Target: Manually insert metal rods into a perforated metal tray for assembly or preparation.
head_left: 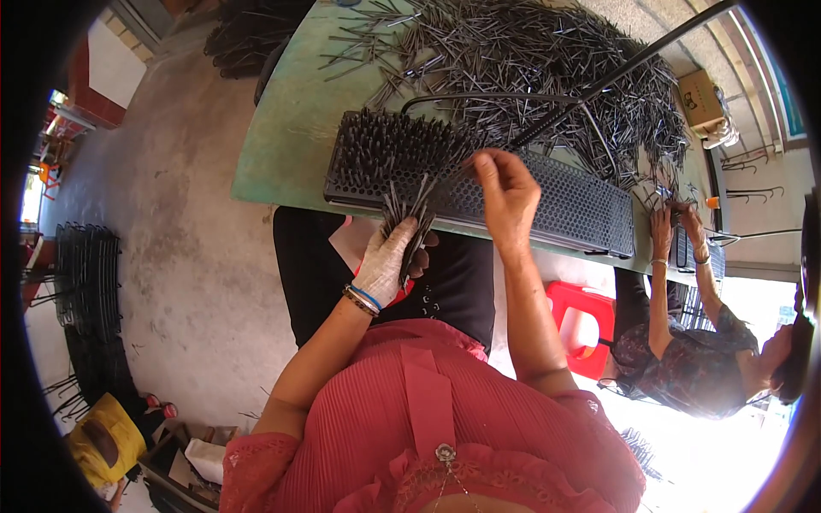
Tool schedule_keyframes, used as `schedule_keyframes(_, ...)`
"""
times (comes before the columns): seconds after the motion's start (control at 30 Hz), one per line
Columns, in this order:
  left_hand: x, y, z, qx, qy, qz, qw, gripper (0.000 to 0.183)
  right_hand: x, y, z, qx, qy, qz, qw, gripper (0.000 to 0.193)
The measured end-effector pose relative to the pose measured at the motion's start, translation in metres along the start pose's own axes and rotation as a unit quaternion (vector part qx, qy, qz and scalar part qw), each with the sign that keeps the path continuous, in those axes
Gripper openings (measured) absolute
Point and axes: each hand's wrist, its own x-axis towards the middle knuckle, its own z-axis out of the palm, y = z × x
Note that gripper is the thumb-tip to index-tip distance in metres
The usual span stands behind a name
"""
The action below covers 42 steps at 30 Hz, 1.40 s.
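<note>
A gloved left hand (385, 261) grips a bundle of dark metal pins (409, 214) while the bare right hand (506, 192) pinches one over a black perforated tray (564, 201) on the green table (282, 145) (left end filled, most holes empty).

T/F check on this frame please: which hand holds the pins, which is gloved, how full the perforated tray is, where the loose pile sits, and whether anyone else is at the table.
1. The left hand wears a pale glove and grips a bundle of dark metal pins. True.
2. The right hand is gloved too. False: it is bare, fingertips at the tray.
3. The black perforated tray is filled with pins from end to end. False: only its left part holds upright pins.
4. A loose pile of pins lies on the green table beyond the tray. True.
5. Nobody else is at the table. False: another person's hands work at the right.
</note>
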Motion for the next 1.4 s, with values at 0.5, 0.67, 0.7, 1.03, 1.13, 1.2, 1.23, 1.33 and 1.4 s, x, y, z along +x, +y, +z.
schedule_keyframes(0.5, -0.006, 0.005, -0.001, 0.054, -0.030, -0.029, 0.998, 0.033, 0.025, 0.010, 0.010, -0.195, -0.026, -0.205, 0.959, 0.014)
schedule_keyframes(0.67, -0.006, 0.006, -0.002, 0.053, -0.031, -0.030, 0.998, 0.032, 0.026, 0.012, 0.010, -0.176, -0.041, -0.193, 0.965, 0.015)
schedule_keyframes(0.7, -0.006, 0.006, -0.001, 0.053, -0.032, -0.030, 0.998, 0.032, 0.028, 0.013, 0.010, -0.175, -0.049, -0.200, 0.963, 0.015)
schedule_keyframes(1.03, -0.006, 0.007, -0.001, 0.033, -0.042, -0.039, 0.998, 0.030, 0.057, 0.011, -0.003, -0.217, -0.146, -0.274, 0.925, 0.018)
schedule_keyframes(1.13, -0.007, 0.007, -0.002, 0.031, -0.038, -0.043, 0.998, 0.030, 0.061, 0.009, -0.002, -0.207, -0.161, -0.242, 0.934, 0.019)
schedule_keyframes(1.2, -0.007, 0.006, -0.003, 0.025, -0.044, -0.042, 0.998, 0.030, 0.062, 0.007, -0.001, -0.199, -0.168, -0.227, 0.938, 0.019)
schedule_keyframes(1.23, -0.006, 0.006, -0.003, 0.023, -0.045, -0.042, 0.998, 0.029, 0.062, 0.006, -0.001, -0.192, -0.175, -0.212, 0.942, 0.019)
schedule_keyframes(1.33, -0.006, 0.006, -0.003, 0.021, -0.046, -0.043, 0.998, 0.029, 0.058, 0.005, 0.001, -0.162, -0.185, -0.209, 0.946, 0.018)
schedule_keyframes(1.4, -0.006, 0.007, -0.002, 0.020, -0.047, -0.044, 0.998, 0.029, 0.059, 0.004, -0.001, -0.162, -0.191, -0.220, 0.943, 0.018)
